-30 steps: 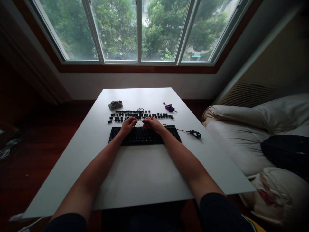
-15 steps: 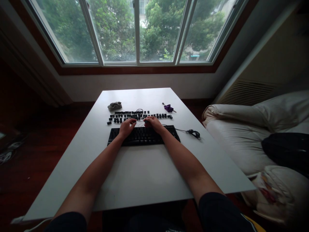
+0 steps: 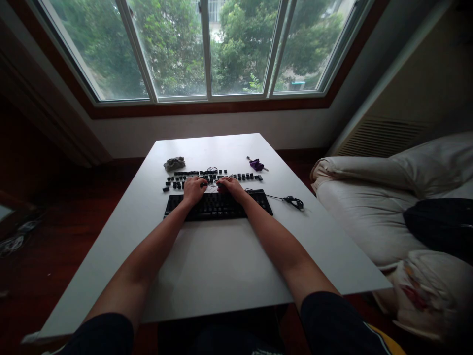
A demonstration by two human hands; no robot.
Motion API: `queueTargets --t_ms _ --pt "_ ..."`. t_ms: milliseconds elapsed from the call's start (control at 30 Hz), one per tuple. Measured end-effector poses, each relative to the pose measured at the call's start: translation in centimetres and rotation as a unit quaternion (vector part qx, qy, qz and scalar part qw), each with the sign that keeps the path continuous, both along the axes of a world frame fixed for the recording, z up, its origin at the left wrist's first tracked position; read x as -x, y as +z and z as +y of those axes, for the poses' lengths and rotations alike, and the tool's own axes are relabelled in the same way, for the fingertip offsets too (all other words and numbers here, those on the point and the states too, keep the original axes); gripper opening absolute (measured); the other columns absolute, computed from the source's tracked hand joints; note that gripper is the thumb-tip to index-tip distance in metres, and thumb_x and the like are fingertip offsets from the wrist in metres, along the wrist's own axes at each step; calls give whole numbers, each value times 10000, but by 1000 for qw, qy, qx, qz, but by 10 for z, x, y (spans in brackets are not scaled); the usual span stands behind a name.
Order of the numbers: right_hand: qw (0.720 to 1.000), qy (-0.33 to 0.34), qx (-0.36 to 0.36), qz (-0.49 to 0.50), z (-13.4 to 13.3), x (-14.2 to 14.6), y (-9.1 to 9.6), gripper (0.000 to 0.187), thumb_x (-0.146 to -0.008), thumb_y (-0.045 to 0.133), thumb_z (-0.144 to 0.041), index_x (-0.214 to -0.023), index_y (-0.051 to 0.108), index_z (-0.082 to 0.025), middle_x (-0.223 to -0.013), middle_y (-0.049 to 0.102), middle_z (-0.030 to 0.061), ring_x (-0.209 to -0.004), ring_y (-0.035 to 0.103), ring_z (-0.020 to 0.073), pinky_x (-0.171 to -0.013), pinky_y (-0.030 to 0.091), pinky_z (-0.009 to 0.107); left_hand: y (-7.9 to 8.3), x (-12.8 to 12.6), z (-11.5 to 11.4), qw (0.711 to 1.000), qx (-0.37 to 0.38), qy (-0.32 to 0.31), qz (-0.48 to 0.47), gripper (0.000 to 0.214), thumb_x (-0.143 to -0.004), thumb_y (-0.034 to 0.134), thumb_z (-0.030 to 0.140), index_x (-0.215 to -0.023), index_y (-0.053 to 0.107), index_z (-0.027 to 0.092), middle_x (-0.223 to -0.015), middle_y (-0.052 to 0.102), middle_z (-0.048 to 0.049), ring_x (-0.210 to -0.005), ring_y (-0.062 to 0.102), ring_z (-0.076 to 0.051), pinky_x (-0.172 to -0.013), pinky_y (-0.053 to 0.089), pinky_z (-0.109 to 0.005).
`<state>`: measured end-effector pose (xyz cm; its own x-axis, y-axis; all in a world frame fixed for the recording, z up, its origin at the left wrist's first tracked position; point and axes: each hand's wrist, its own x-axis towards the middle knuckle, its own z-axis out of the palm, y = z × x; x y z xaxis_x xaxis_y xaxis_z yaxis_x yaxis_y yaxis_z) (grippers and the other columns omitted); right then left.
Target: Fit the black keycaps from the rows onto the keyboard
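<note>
A black keyboard (image 3: 218,209) lies across the white table, with both my hands over its far edge. My left hand (image 3: 194,190) is closed in a pinch on a small black keycap (image 3: 204,185). My right hand (image 3: 232,188) is closed too, its fingertips on what looks like a wire keycap puller (image 3: 213,186); thin wire shows between the hands, and the grip hides the rest. Just beyond the hands, loose black keycaps (image 3: 177,185) stand in rows, some hidden behind my fingers.
A grey crumpled cloth (image 3: 174,163) lies at the back left. Toward the back right is a purple cloth with a thin brush (image 3: 256,164). The coiled black cable (image 3: 293,201) rests right of the keyboard. A pale sofa (image 3: 354,207) stands beyond the table's right edge.
My left hand has rolled slightly, turning its back more upward over the keyboard's far edge. The right hand stays nearly in place. The whole view has shifted slightly.
</note>
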<state>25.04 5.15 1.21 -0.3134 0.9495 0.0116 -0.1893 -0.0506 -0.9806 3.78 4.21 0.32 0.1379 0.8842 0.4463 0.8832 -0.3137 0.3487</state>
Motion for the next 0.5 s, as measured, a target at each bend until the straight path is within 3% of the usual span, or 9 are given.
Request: queueTargets --t_ms 500 --pt "1000 7 -14 -2 3 -1 -8 254 -760 717 -398 -840 671 -162 -719 692 18 -632 677 152 -606 573 263 -7 -13 22 999 23 33 7 186 -808 695 324 -973 780 308 -1123 598 -104 -1135 427 -355 -938 351 -499"
